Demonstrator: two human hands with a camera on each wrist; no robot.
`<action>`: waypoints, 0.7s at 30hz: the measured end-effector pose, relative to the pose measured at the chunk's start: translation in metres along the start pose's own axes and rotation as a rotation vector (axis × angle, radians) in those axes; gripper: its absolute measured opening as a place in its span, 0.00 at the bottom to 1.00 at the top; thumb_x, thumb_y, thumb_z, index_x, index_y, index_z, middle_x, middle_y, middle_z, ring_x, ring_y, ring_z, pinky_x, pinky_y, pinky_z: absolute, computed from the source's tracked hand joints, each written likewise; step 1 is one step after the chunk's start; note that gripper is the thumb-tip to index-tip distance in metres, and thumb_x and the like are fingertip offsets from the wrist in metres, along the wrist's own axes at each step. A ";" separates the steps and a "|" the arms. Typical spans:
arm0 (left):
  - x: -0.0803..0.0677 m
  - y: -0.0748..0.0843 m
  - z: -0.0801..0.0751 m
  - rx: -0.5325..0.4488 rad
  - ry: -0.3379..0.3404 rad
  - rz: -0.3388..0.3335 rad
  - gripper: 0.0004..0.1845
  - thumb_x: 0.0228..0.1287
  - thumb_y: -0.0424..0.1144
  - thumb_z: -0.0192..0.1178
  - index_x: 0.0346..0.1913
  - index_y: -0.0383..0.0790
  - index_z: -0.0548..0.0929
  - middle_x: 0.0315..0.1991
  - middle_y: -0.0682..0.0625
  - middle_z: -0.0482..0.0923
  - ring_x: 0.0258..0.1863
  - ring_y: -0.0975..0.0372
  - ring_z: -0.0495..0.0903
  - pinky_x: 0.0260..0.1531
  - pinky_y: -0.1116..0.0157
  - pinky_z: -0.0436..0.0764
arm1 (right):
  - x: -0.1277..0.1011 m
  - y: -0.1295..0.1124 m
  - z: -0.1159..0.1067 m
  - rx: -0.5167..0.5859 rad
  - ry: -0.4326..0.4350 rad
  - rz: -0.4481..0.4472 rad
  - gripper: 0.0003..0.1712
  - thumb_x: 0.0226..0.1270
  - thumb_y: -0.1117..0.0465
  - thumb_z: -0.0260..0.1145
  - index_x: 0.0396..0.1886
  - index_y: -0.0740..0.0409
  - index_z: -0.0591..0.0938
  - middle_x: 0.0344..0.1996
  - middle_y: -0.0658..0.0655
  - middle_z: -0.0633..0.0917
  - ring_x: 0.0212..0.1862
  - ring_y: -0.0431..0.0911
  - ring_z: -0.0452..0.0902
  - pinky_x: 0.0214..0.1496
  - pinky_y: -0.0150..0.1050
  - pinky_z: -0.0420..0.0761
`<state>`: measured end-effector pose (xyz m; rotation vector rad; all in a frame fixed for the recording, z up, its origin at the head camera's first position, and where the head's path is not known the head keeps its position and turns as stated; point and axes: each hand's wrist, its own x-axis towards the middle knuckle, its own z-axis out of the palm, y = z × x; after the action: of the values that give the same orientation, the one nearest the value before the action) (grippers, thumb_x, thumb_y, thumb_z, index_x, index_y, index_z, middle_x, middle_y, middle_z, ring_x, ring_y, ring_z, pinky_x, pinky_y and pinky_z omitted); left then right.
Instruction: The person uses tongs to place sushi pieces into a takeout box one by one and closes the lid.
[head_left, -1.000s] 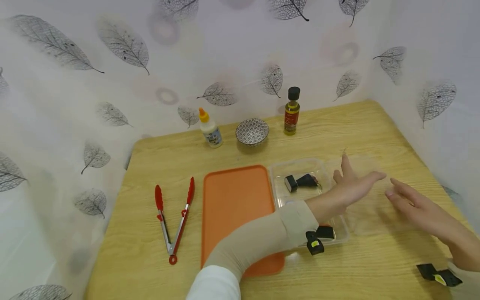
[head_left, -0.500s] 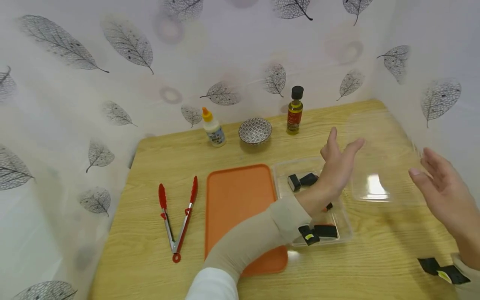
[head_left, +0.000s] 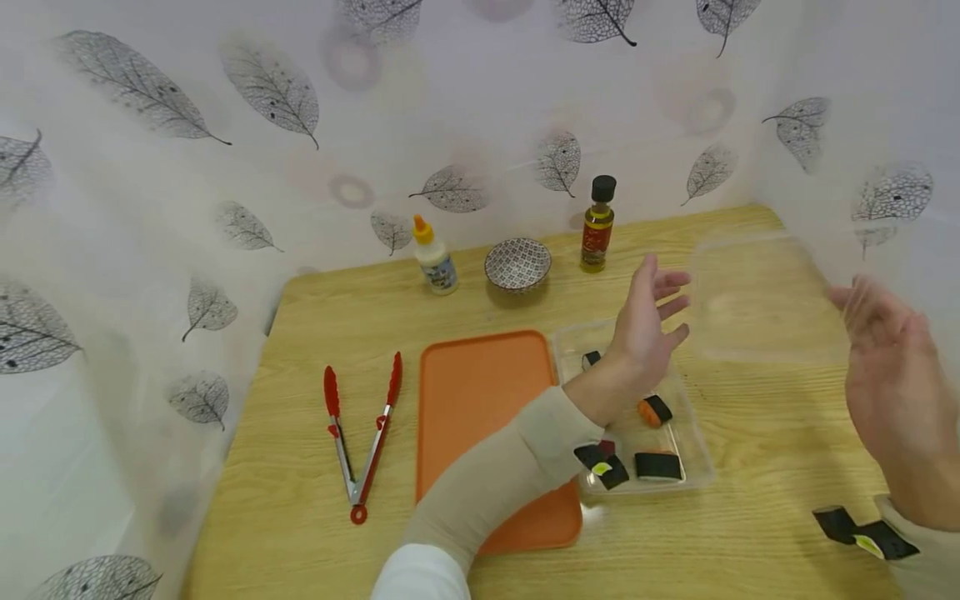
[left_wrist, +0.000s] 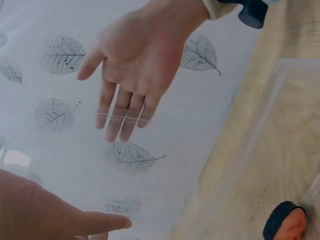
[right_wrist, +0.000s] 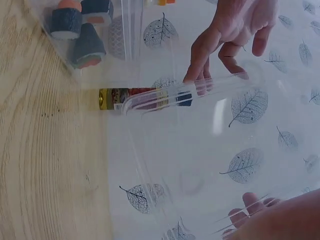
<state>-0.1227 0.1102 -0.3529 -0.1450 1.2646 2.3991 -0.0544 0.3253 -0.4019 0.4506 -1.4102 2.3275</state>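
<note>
Head view: we lift a clear, thin plastic lid (head_left: 761, 304) above the wooden table (head_left: 315, 333). It sits between our left hand (head_left: 647, 321) and right hand (head_left: 885, 367), flat fingers pressing its edges.

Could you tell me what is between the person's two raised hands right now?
A clear plastic lid spans the gap between the left hand and the right hand; the head view shows it best.
</note>
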 end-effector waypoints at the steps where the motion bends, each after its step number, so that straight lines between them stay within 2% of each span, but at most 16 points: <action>1: -0.001 0.001 -0.001 0.000 -0.001 -0.006 0.27 0.80 0.64 0.46 0.43 0.43 0.80 0.56 0.51 0.70 0.63 0.55 0.70 0.79 0.39 0.58 | -0.001 0.002 0.000 0.021 -0.038 0.013 0.33 0.90 0.57 0.26 0.69 0.78 0.67 0.65 0.62 0.76 0.80 0.49 0.51 0.82 0.30 0.30; 3: -0.002 0.001 -0.003 0.033 -0.019 -0.013 0.26 0.82 0.61 0.46 0.43 0.41 0.78 0.60 0.54 0.70 0.69 0.58 0.66 0.83 0.44 0.52 | -0.005 0.005 0.002 0.041 -0.099 0.036 0.39 0.89 0.51 0.21 0.79 0.78 0.57 0.79 0.64 0.66 0.86 0.47 0.36 0.79 0.29 0.16; 6: -0.005 0.002 -0.010 0.183 -0.074 0.006 0.23 0.84 0.52 0.45 0.51 0.34 0.80 0.66 0.55 0.69 0.74 0.63 0.62 0.84 0.50 0.49 | -0.009 0.010 0.008 0.033 -0.154 0.084 0.41 0.89 0.47 0.21 0.81 0.75 0.54 0.84 0.60 0.56 0.86 0.45 0.21 0.72 0.32 0.04; 8: -0.007 0.003 -0.015 0.311 -0.139 0.044 0.20 0.82 0.45 0.46 0.59 0.34 0.80 0.71 0.60 0.64 0.77 0.68 0.56 0.82 0.51 0.51 | -0.010 0.012 0.011 0.029 -0.183 0.113 0.41 0.88 0.47 0.20 0.82 0.74 0.52 0.86 0.58 0.50 0.85 0.42 0.15 0.67 0.33 -0.01; 10: -0.009 0.003 -0.021 0.446 -0.205 0.097 0.21 0.77 0.40 0.48 0.65 0.38 0.80 0.74 0.62 0.63 0.77 0.71 0.56 0.80 0.53 0.54 | -0.011 0.014 0.014 0.049 -0.169 0.147 0.39 0.88 0.48 0.21 0.84 0.70 0.49 0.87 0.54 0.45 0.84 0.42 0.13 0.69 0.34 0.00; 13: -0.014 0.005 -0.032 0.578 -0.321 0.177 0.27 0.70 0.34 0.49 0.72 0.42 0.75 0.80 0.65 0.51 0.80 0.76 0.46 0.79 0.55 0.55 | -0.012 0.015 0.013 0.098 -0.189 0.202 0.36 0.86 0.53 0.20 0.86 0.64 0.39 0.87 0.51 0.32 0.83 0.40 0.09 0.69 0.34 0.01; 16: -0.019 0.004 -0.045 0.724 -0.422 0.260 0.32 0.70 0.32 0.49 0.78 0.47 0.69 0.84 0.66 0.38 0.83 0.76 0.33 0.82 0.52 0.51 | -0.013 0.017 0.008 0.112 -0.234 0.300 0.35 0.83 0.60 0.18 0.86 0.52 0.29 0.84 0.45 0.22 0.81 0.39 0.04 0.69 0.33 0.00; 18: -0.025 0.004 -0.057 0.822 -0.474 0.321 0.33 0.74 0.33 0.50 0.80 0.50 0.65 0.85 0.65 0.30 0.84 0.72 0.25 0.83 0.47 0.49 | -0.013 0.018 0.004 0.076 -0.294 0.378 0.36 0.82 0.63 0.18 0.85 0.45 0.25 0.83 0.45 0.18 0.80 0.41 0.03 0.70 0.32 0.02; 21: -0.032 0.003 -0.073 0.993 -0.527 0.449 0.33 0.76 0.37 0.53 0.81 0.51 0.62 0.85 0.61 0.21 0.85 0.63 0.18 0.82 0.39 0.44 | -0.014 0.019 0.004 -0.062 -0.386 0.465 0.40 0.83 0.68 0.24 0.85 0.39 0.25 0.82 0.47 0.17 0.82 0.43 0.06 0.76 0.29 0.10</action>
<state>-0.1024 0.0393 -0.3841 1.0634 2.1408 1.6140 -0.0508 0.3114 -0.4207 0.6363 -1.9367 2.6447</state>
